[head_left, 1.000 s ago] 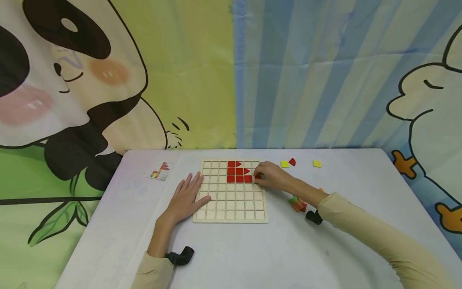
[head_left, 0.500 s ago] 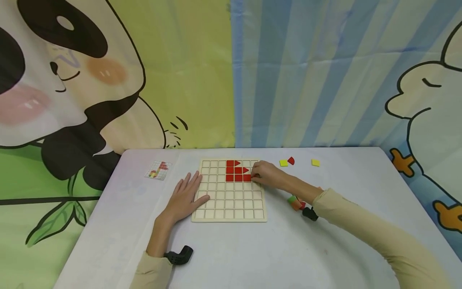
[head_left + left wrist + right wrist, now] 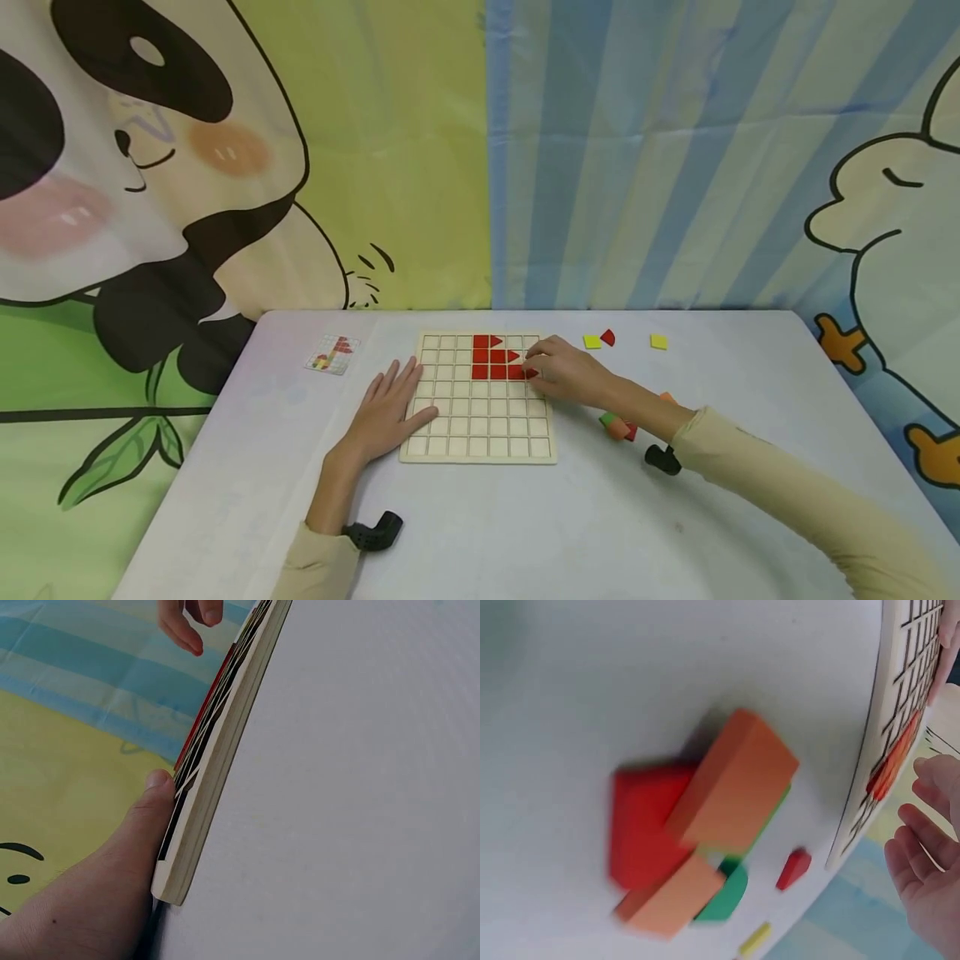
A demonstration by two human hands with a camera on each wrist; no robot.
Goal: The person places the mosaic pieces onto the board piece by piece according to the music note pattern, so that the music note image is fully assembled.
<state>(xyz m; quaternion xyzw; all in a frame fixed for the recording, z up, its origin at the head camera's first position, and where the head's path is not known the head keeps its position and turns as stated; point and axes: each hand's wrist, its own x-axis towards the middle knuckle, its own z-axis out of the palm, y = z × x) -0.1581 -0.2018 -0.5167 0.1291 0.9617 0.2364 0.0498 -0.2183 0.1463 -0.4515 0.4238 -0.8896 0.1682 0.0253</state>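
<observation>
My left hand (image 3: 382, 417) lies flat on the left edge of a pale wooden grid board (image 3: 468, 429), its thumb over the lower squares. In the left wrist view the left thumb (image 3: 135, 832) lies along the board's edge. Red square tiles (image 3: 498, 356) and pointed red pieces (image 3: 496, 341) fill parts of the top three rows. At the board's right edge my right hand (image 3: 573, 372) hovers beside a small red piece (image 3: 532, 372) at the third row's end, partly hidden by the fingertips. The right wrist view shows the right thumb and fingers (image 3: 919, 832) apart, holding nothing.
A small pattern card (image 3: 332, 354) lies left of the board. To the right are yellow squares (image 3: 658, 342) and a red fan-shaped piece (image 3: 607, 337). A pile of orange blocks (image 3: 739, 780), red and green pieces sits under the right forearm.
My right fingers have loosened and drawn back slightly from the third row's end, letting go of the red piece, which now shows on the board. The left hand stays in place.
</observation>
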